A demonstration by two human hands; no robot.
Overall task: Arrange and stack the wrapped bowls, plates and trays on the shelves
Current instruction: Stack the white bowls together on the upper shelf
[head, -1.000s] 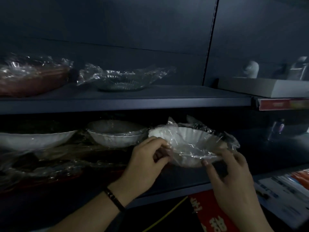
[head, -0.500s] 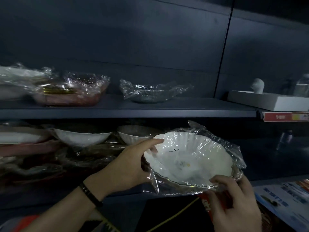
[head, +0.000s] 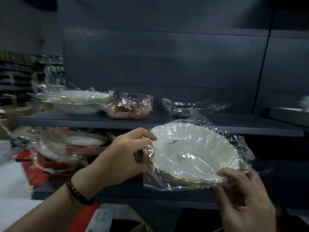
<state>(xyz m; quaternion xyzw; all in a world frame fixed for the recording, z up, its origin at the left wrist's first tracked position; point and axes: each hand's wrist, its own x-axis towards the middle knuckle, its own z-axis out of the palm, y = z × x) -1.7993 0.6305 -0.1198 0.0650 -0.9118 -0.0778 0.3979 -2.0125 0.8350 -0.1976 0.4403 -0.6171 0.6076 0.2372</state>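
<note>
A white scalloped bowl (head: pixel 192 153) wrapped in clear film is held in front of the shelves, tilted toward me. My left hand (head: pixel 123 158) grips its left rim, fingers curled over the edge. My right hand (head: pixel 242 196) pinches its near right rim from below. On the upper shelf (head: pixel 100 121) sit a stack of wrapped white bowls (head: pixel 75 102), a wrapped reddish tray (head: pixel 132 108) and a wrapped clear glass dish (head: pixel 187 108). The lower shelf's left side holds more wrapped white and red dishes (head: pixel 55 151), blurred.
A dark back panel (head: pixel 167 64) rises behind the shelves. A white box (head: pixel 287 113) lies on the neighbouring shelf at the right. Red and white packaging (head: pixel 93 218) shows below the lower shelf edge. Blurred store racks (head: pixel 25 76) stand far left.
Both hands have lifted the wrapped bowl out of the lower shelf and up to the upper shelf's edge. The view has swung left, showing the white bowl stack.
</note>
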